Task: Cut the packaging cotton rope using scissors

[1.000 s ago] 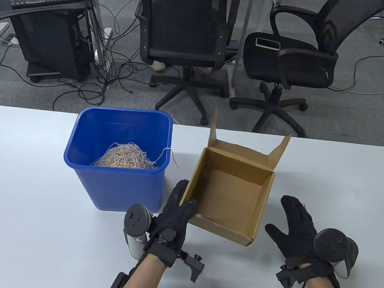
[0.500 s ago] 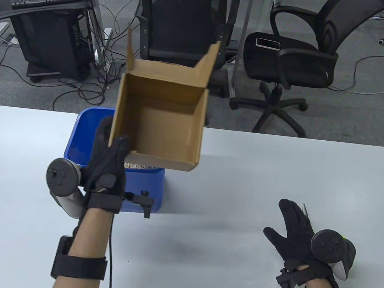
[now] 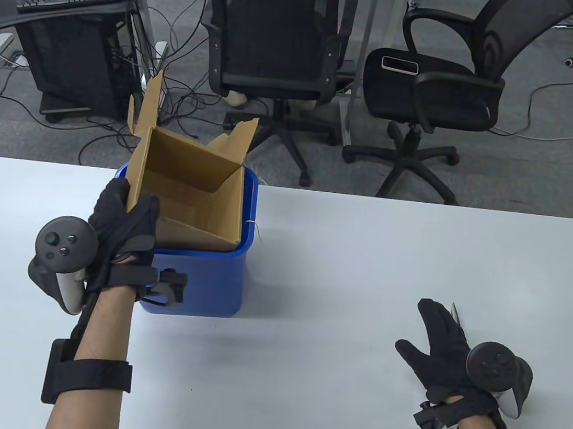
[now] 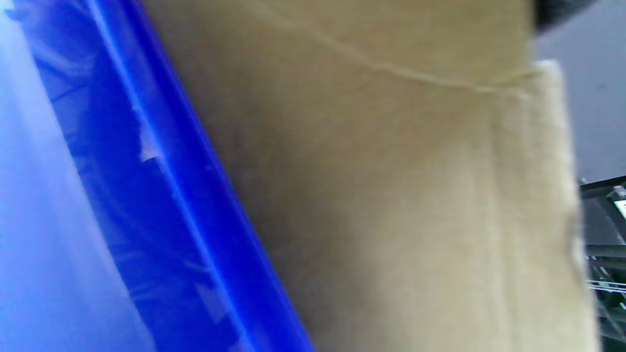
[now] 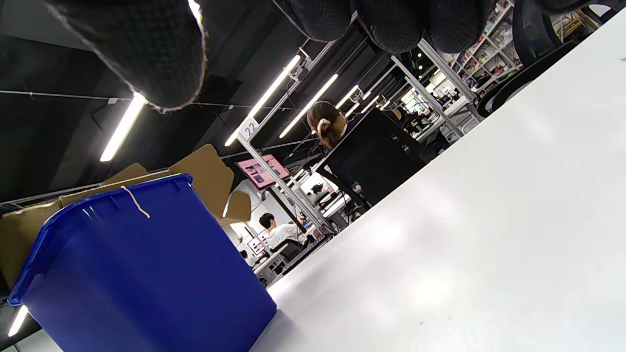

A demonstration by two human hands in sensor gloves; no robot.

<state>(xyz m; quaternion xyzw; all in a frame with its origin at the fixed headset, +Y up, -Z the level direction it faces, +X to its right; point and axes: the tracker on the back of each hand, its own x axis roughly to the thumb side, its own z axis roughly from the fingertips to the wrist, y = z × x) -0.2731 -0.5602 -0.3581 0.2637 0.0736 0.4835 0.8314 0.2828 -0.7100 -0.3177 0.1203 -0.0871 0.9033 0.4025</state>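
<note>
Cotton rope strand (image 3: pixel 252 225) hangs over bin (image 3: pixel 213 289) rim, right of left hand (image 3: pixel 124 227) gripping box (image 3: pixel 188 201); right hand (image 3: pixel 440 345) flat, spread on worktop (image 3: pixel 328 336).

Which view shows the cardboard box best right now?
The table view: the cardboard box sits tilted in the blue bin, gripped by the left hand. Left wrist view shows only a blurred cardboard wall; right wrist view shows flaps above the bin's rim.

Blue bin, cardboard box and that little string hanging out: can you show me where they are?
blue bin (image 3: pixel 214 281), table view, its front wall.
cardboard box (image 3: pixel 185 180), table view, its inside wall.
string (image 5: pixel 135 202), right wrist view, the loose end over the bin's rim.
</note>
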